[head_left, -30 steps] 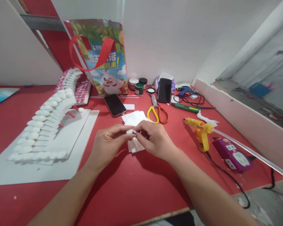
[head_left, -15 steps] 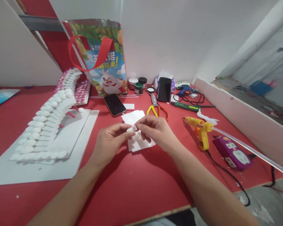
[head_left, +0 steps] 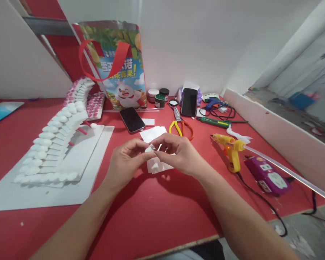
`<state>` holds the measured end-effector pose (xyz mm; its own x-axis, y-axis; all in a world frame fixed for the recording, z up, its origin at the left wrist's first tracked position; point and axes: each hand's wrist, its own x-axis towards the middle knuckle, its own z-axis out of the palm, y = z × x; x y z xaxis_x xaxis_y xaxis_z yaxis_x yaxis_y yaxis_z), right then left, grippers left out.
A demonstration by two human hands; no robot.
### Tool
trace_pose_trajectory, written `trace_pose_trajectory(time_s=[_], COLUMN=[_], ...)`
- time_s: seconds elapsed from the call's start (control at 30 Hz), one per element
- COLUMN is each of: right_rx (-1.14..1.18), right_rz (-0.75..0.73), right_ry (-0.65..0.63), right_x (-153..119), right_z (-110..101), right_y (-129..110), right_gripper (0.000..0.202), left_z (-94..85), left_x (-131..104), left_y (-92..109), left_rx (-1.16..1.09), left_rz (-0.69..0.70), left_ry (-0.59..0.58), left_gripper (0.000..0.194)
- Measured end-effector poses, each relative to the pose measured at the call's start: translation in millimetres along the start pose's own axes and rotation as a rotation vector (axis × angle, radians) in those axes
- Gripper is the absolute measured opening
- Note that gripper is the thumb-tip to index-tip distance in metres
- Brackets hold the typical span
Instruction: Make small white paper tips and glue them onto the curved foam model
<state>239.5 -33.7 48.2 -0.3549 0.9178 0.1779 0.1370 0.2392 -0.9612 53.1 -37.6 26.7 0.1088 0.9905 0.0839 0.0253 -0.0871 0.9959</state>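
Between my two hands, above the middle of the red table, is a small white wrapped piece (head_left: 149, 148). My left hand (head_left: 127, 160) pinches it between thumb and forefinger. The fingers of my right hand (head_left: 178, 153) are closed on its right side, and they partly hide it. Thin white sheets (head_left: 154, 133) lie in a loose stack under and behind my hands. To the left, a curved white piece edged with rounded white pads (head_left: 47, 135) rests on white boards (head_left: 96, 159).
A printed bag (head_left: 119, 72) stands at the back, near a phone (head_left: 132, 120), paint jars (head_left: 159, 100) and pliers (head_left: 181, 126). On the right are a yellow glue gun (head_left: 232, 151), a purple power block (head_left: 267, 177) and a second phone (head_left: 189, 102).
My right fingers have shifted and curled closer around the white piece, with the thumb now lower beside my left thumb. My left hand has hardly moved.
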Motion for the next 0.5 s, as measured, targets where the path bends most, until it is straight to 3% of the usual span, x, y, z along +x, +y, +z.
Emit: trace_pose_trajectory(time_s=[0.33,0.5], right_rx=[-0.116,-0.089], right_rz=[-0.063,-0.025], right_ry=[-0.014,0.021], right_x=[0,2], right_z=[-5,-6], right_y=[2,7], right_gripper=[0.003,0.004], left_z=[-0.8,-0.3], left_x=[-6,-3], left_y=[1,-2], left_rx=[0.338,0.188], left_rz=[0.221,0.125], left_ry=[-0.015,-0.05], left_gripper=[0.014,0.014])
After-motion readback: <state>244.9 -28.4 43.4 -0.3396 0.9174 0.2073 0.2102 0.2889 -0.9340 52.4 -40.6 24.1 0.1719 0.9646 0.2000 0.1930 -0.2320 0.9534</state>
